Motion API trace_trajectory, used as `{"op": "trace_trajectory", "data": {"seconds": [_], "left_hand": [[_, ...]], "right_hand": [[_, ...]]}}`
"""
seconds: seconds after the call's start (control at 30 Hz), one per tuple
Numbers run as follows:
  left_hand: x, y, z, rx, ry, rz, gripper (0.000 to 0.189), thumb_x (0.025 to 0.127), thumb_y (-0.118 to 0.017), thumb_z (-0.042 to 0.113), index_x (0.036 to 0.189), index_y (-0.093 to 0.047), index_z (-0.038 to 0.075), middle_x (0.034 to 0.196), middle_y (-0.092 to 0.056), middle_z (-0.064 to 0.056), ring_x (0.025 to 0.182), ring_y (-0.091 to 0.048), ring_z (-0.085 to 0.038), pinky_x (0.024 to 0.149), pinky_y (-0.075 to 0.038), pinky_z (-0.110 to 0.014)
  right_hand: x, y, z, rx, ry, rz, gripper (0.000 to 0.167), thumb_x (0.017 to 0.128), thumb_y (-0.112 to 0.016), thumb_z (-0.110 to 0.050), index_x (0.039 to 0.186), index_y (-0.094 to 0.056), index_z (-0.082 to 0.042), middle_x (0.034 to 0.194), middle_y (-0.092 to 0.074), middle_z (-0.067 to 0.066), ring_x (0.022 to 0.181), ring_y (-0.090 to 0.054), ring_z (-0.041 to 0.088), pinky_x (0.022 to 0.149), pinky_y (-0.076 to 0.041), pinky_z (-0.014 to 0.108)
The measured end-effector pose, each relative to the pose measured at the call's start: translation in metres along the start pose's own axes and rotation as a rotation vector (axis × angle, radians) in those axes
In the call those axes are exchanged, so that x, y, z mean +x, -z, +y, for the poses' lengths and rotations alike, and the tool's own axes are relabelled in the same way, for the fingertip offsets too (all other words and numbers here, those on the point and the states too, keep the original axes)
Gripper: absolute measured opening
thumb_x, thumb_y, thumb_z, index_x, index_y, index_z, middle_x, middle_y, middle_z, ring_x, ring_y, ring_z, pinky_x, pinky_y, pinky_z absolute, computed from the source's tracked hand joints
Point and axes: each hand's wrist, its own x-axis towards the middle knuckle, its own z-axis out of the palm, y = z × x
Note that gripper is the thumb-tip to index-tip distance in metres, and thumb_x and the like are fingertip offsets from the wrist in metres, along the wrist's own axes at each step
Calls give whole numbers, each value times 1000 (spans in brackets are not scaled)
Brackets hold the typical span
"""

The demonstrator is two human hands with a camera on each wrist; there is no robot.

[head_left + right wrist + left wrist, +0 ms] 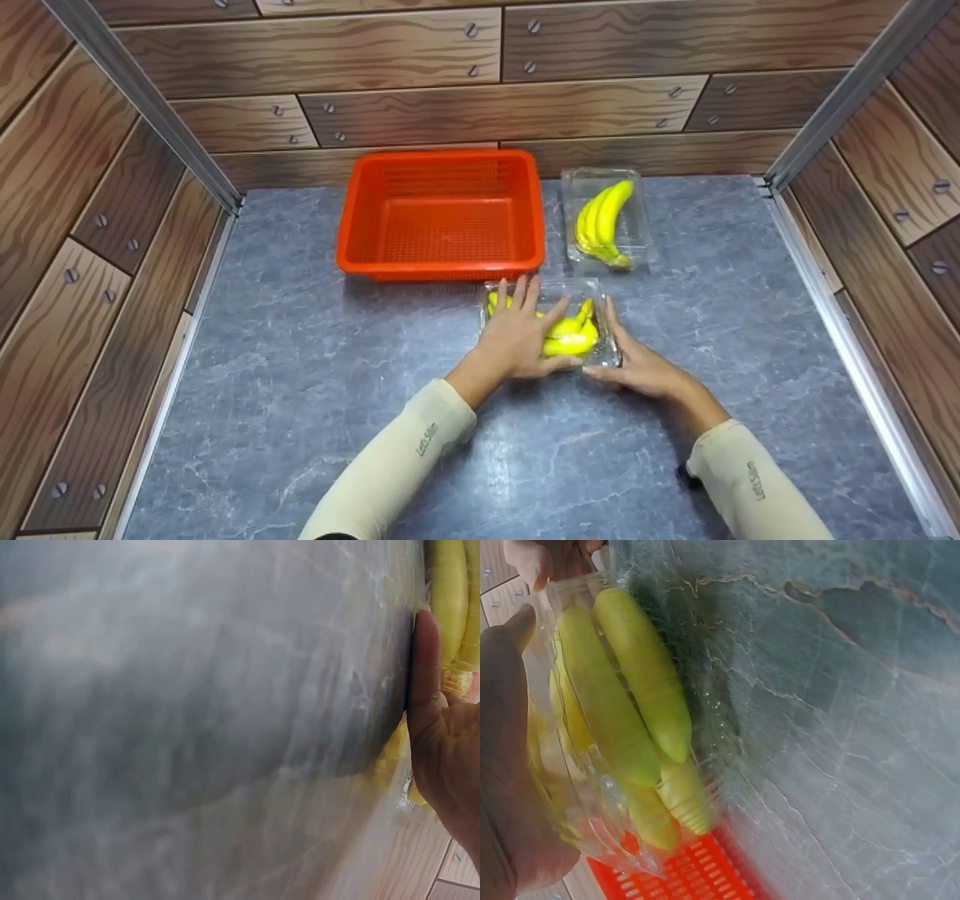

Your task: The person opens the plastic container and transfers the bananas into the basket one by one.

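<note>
Left hand (514, 339) hides bananas (573, 339) (partly).

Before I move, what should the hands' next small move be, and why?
I'd probably curl the right hand more firmly round the right end of the nearer clear box before any lift. It lies along that end looking fairly straight, while the left hand is spread over the top, so neither seems to hold the box and its bananas securely.
</note>
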Motion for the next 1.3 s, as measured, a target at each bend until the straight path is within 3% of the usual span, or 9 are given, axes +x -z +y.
{"op": "trace_trajectory", "data": {"seconds": [0.4,0.43,0.53,0.63,0.8,0.93,1.03,1.17,1.3], "left_hand": [[2,-2,0,39,10,13,97,93,-29,93,172,-18,38,178,-17,-25,167,-19,-44,134,-14,-67],[2,-2,-1,37,9,16,97,93,-30,93,172,-19,38,178,-18,-25,167,-19,-44,134,-14,-67],[2,-2,-1,27,8,22,96,93,-31,93,171,-21,38,178,-18,-25,167,-20,-44,134,-15,-67],[1,-3,-1,3,3,17,95,93,-31,92,171,-22,39,178,-16,-25,167,-19,-45,134,-14,-67],[2,-3,-1,-4,-3,13,92,94,-29,92,170,-22,42,178,-15,-26,166,-19,-46,134,-14,-68],[2,-3,0,4,-5,12,89,95,-29,91,170,-21,43,178,-16,-26,166,-20,-46,133,-14,-68],[3,-2,0,9,-1,9,88,95,-29,91,170,-21,44,178,-18,-26,166,-21,-46,133,-14,-68],[3,-3,0,7,3,9,87,95,-28,90,170,-21,45,177,-20,-26,166,-22,-45,133,-15,-68],[2,-3,1,5,1,11,86,96,-26,90,170,-20,46,178,-19,-26,166,-22,-46,133,-15,-69]], "right_hand": [[-2,-3,-2,20,24,21,126,95,-80,-37,170,21,-25,181,13,14,165,-6,51,130,-11,71],[-2,-3,-2,26,27,18,126,95,-80,-36,170,21,-25,180,13,16,163,-18,54,129,-23,69],[-2,-4,-2,50,20,12,125,96,-79,-34,170,21,-25,180,13,19,140,-52,53,106,-57,56],[-2,-5,-2,61,6,-2,124,97,-78,-33,169,22,-26,179,13,21,113,-65,43,71,-62,40],[-2,-6,-2,38,9,21,124,96,-79,-36,170,20,-26,180,11,21,147,-44,50,107,-53,49],[-3,-5,-3,33,17,30,125,95,-80,-36,170,20,-24,180,11,20,161,-21,51,127,-29,66],[-3,-5,-3,37,6,32,126,95,-80,-36,170,20,-27,180,11,20,161,-23,54,129,-22,68],[-4,-6,-3,26,-13,28,123,96,-78,-38,170,21,-29,179,11,23,151,-40,54,122,-40,59],[-4,-8,-3,63,-24,16,120,99,-75,-37,169,22,-29,179,14,23,117,-64,43,91,-60,41]]}}
